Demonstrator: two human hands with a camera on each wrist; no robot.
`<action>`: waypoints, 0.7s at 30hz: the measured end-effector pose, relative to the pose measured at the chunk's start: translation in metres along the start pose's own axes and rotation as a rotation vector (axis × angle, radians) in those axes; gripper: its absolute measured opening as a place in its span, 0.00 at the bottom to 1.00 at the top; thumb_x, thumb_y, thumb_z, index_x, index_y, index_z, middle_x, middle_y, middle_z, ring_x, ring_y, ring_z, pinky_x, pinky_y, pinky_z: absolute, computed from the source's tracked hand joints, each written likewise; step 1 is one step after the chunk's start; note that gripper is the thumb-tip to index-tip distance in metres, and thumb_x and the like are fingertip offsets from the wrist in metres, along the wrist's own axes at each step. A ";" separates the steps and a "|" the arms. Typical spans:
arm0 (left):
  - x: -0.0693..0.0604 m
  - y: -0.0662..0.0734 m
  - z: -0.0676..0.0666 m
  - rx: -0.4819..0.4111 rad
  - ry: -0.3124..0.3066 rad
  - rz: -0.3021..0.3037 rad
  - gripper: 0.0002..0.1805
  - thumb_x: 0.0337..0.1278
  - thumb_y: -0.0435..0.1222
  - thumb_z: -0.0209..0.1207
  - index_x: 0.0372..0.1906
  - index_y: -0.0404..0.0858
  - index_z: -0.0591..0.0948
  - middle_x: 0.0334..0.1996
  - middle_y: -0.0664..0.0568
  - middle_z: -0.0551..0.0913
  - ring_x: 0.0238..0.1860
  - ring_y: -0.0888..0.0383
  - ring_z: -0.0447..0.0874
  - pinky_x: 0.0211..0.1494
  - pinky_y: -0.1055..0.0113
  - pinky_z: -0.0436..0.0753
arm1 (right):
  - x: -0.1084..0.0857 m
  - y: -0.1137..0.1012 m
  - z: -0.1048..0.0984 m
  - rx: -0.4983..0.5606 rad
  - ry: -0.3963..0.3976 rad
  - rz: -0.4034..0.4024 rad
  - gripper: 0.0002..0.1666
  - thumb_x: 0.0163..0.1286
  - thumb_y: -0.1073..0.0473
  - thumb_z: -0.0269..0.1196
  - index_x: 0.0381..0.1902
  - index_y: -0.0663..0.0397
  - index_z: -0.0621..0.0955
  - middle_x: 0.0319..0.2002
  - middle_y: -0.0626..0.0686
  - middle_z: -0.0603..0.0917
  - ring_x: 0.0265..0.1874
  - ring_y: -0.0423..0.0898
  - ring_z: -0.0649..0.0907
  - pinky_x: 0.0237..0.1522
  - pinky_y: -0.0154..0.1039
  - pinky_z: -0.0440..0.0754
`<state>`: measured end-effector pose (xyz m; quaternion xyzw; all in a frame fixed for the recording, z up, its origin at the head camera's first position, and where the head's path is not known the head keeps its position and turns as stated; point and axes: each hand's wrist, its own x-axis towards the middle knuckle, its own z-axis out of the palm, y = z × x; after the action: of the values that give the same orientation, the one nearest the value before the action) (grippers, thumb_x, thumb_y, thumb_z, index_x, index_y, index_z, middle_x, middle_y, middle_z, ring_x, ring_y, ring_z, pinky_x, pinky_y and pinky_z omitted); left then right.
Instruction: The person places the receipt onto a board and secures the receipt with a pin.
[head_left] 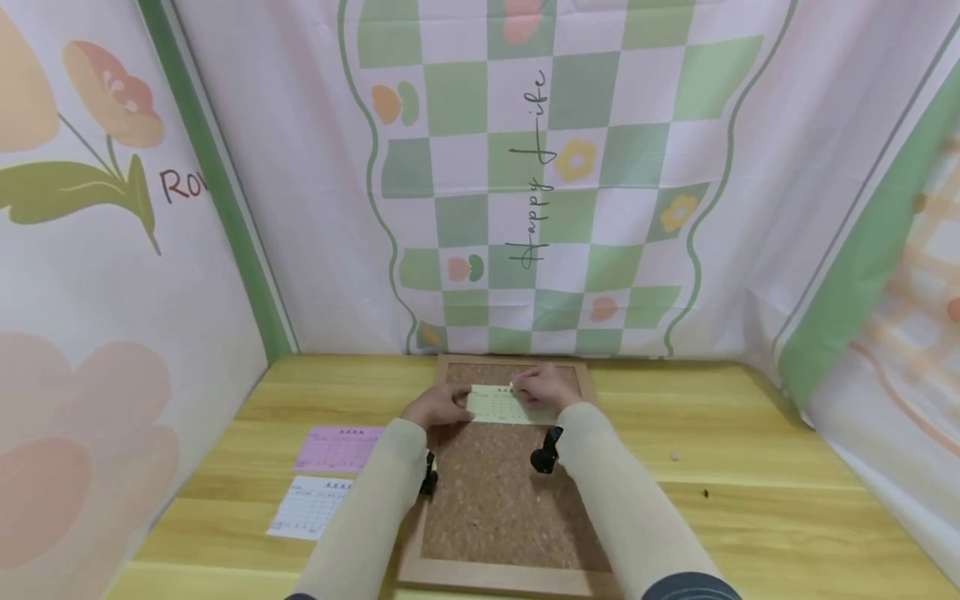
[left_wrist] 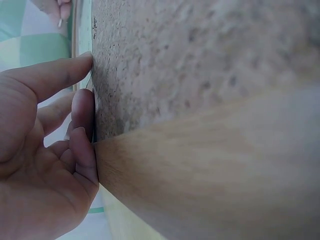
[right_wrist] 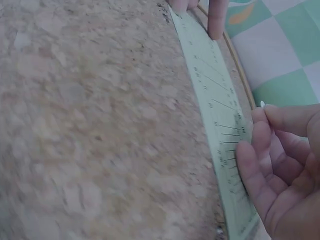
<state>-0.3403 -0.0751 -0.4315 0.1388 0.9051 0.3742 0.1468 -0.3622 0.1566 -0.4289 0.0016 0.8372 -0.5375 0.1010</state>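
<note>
Cork board with paper slips, worked by two hands; the wooden frame (head_left: 495,577) enclosed a cork panel (head_left: 510,500), and within that border, across its far part, lay a pale green printed slip (head_left: 491,405). The left hand (head_left: 438,406) touched the slip's left end, thumb and forefinger set wide apart on it; its other fingers were bent near the frame's edge, as the left wrist view showed. The right hand (head_left: 546,388) was over the slip's right half, its thumb and forefinger closed narrowly on a small white piece (right_wrist: 262,104) near the slip's far edge (whether the piece met paper or cork could not be told); another fingertip of that hand rested at the slip.

The framed board occupied the middle of a wood-grained table (head_left: 750,533); to its left lay a pink printed slip (head_left: 339,450), and nearer the person a white printed slip (head_left: 309,506), partly covered by the left sleeve (head_left: 367,517); to the right a dark speck (head_left: 706,493) marked the tabletop; behind the board hung a green-and-white checked cloth (head_left: 517,150), lettered "Happy Life".
</note>
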 end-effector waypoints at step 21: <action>-0.003 0.004 0.000 -0.002 0.011 0.008 0.33 0.63 0.33 0.64 0.72 0.33 0.68 0.41 0.48 0.78 0.36 0.57 0.71 0.40 0.66 0.71 | 0.011 0.005 0.019 0.033 0.151 0.090 0.09 0.66 0.64 0.67 0.42 0.63 0.87 0.20 0.49 0.78 0.15 0.39 0.67 0.20 0.33 0.68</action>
<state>-0.3374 -0.0738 -0.4281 0.1402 0.9049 0.3766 0.1405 -0.3691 0.1402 -0.4434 0.0817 0.8326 -0.5443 0.0615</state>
